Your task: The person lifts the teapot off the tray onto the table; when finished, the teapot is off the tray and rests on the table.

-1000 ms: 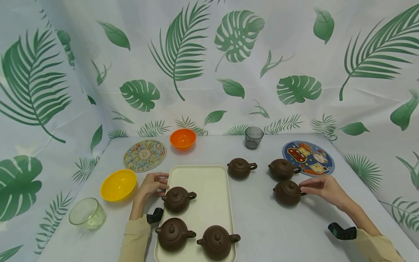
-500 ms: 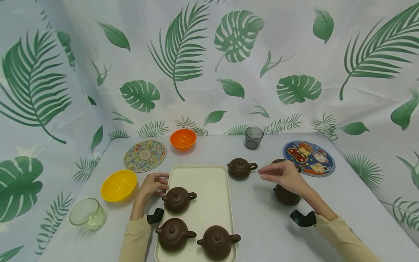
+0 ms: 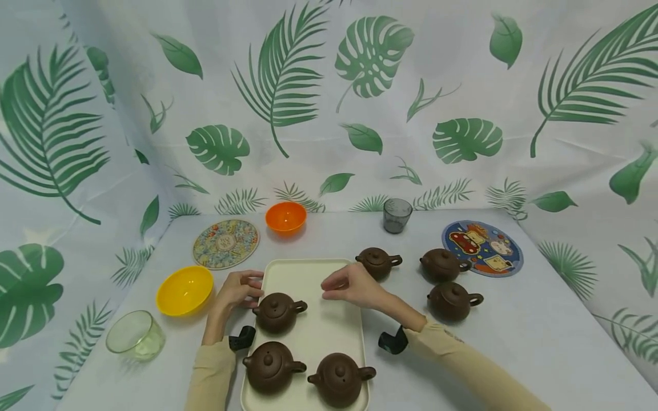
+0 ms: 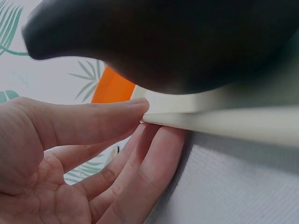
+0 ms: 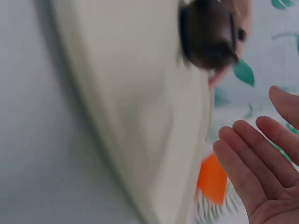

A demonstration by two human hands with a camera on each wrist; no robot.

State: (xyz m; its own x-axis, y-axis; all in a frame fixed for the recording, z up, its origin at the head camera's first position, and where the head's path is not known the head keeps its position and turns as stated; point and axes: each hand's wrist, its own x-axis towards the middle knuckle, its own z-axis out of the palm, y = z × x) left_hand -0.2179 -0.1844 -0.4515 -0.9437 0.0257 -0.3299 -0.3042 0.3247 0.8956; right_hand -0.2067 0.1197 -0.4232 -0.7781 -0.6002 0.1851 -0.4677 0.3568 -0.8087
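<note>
A cream tray [image 3: 313, 274] lies on the table with three brown teapots on it, at the upper left [image 3: 277, 312], lower left [image 3: 269, 366] and lower right [image 3: 339, 378]. My left hand [image 3: 251, 289] pinches the tray's left edge [image 4: 224, 122], thumb on top and fingers underneath, next to the upper-left teapot [image 4: 177, 42]. Over the tray's far half hovers my right hand [image 3: 335, 289], fingers relaxed and empty; the right wrist view shows its open palm [image 5: 261, 172] above the tray [image 5: 131, 107]. Three more teapots stand on the table to the right [image 3: 377, 262] [image 3: 442, 265] [image 3: 452, 301].
An orange bowl [image 3: 285, 217] and a patterned round mat [image 3: 226, 244] sit behind the tray. At the left are a yellow bowl [image 3: 184, 290] and a glass bowl [image 3: 135, 334]. A grey cup [image 3: 397, 215] and a cartoon mat [image 3: 482, 249] are at the back right.
My right hand has left the near-right teapot and swept left across the table to above the tray, holding nothing. The left hand has stayed on the tray edge.
</note>
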